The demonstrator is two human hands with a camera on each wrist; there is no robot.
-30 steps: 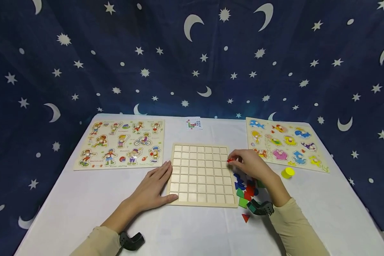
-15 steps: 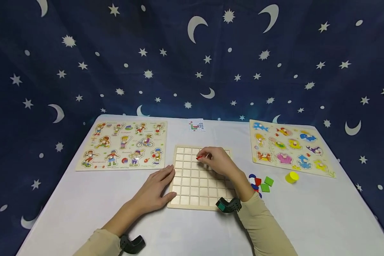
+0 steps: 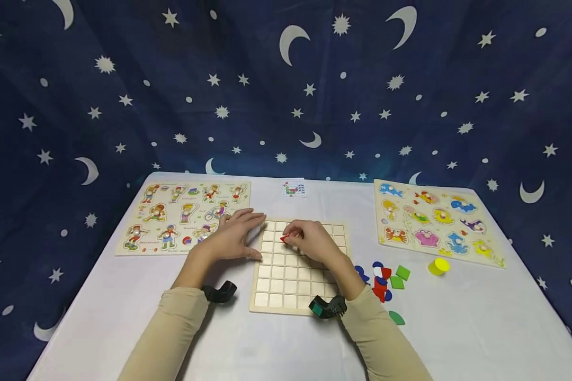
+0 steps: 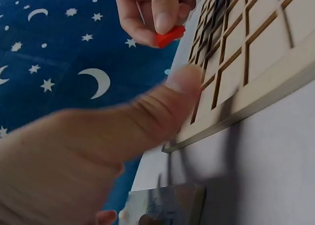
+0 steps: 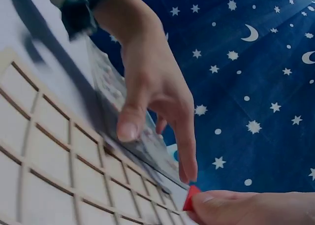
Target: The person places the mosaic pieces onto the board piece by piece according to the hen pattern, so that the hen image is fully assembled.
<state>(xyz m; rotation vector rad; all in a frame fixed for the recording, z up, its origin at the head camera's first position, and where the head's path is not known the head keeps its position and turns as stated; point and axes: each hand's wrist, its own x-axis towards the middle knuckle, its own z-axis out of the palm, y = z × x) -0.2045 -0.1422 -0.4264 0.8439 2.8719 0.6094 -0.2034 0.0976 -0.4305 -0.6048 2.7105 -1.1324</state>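
A pale wooden grid board (image 3: 283,286) with rows of square cells lies in the middle of the table. Above its upper part, my right hand (image 3: 312,242) pinches a small red piece (image 3: 284,239), which looks triangular, between thumb and fingertips. The same red piece (image 4: 170,36) shows in the left wrist view, and its tip (image 5: 191,197) in the right wrist view. My left hand (image 3: 233,236) hovers at the board's upper left edge, fingers extended and apart, holding nothing. In the right wrist view the left hand's thumb and fingers point toward the red piece without gripping it.
Right of the board lie loose red, blue and green pieces (image 3: 380,288), with a green quarter-circle (image 3: 396,317) nearer. A yellow cylinder (image 3: 439,266) stands beyond. Picture puzzles flank the board: sports (image 3: 145,246) left, sea animals (image 3: 438,222) right. A small pattern card (image 3: 294,187) lies behind.
My right hand has carried the red piece leftward from the board's right edge to over its upper left. My left hand has lifted off the left edge and moved up.
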